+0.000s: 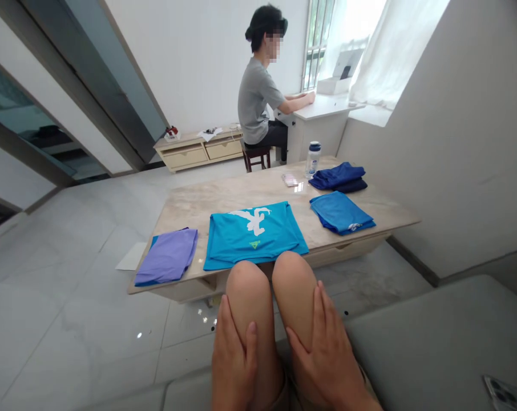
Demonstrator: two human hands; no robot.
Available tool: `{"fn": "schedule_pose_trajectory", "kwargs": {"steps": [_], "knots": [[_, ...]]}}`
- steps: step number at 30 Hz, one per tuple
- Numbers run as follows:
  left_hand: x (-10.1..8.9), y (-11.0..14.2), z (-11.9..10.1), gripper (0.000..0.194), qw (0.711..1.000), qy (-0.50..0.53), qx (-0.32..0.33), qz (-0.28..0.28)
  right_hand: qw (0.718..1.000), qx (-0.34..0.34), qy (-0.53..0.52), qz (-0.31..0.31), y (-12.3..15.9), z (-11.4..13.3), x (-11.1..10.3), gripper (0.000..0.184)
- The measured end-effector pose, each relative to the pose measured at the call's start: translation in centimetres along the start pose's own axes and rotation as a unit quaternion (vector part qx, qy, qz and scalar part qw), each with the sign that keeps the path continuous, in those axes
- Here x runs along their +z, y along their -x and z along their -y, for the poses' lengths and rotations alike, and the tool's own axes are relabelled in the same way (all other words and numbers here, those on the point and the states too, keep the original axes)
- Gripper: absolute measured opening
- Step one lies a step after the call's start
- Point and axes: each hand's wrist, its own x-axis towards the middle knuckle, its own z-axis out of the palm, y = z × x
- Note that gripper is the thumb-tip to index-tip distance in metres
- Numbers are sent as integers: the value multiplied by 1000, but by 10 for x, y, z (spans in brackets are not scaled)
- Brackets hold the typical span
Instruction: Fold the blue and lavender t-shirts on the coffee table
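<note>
My left hand (pixel 235 351) lies flat over my left thigh near the knee, fingers stretched out and thumb apart. On the other thigh rests my right hand (pixel 324 342), open too, with nothing in it. Just beyond my knees, a turquoise shirt (pixel 237 237) with a white figure print lies partly folded on the low table (pixel 190 200). A folded purple cloth (pixel 168 257) with a blue layer beneath is at the table's left end. To the right sits a folded blue garment (pixel 339 211), and behind it a dark blue one (pixel 339 176).
A water bottle (pixel 313 160) stands at the table's far edge. Beyond, a person in a grey shirt (pixel 256 97) sits on a stool at a white desk (pixel 314 108). A low cabinet (pixel 190 155) lines the wall. A phone (pixel 504 394) lies on the grey sofa (pixel 447 337).
</note>
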Motion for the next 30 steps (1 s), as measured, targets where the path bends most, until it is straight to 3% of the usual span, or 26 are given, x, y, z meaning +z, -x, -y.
{"fn": "schedule_pose_trajectory", "kwargs": {"steps": [6,15,22,26,30], "knots": [[10,0,-10,79,996,-62,36,-49,998,-30,50,-12,-14,11,4,102],[7,11,-9,100,989,-108,100,-20,998,-3,56,5,-9,5,-9,102],[3,0,-26,100,988,-136,72,-15,996,9,85,-6,-16,13,-7,103],[-3,-13,-25,101,993,-97,67,15,997,19,73,-11,-24,8,-8,104],[2,-8,-22,109,996,-76,36,36,996,58,61,11,-25,4,-11,107]]}}
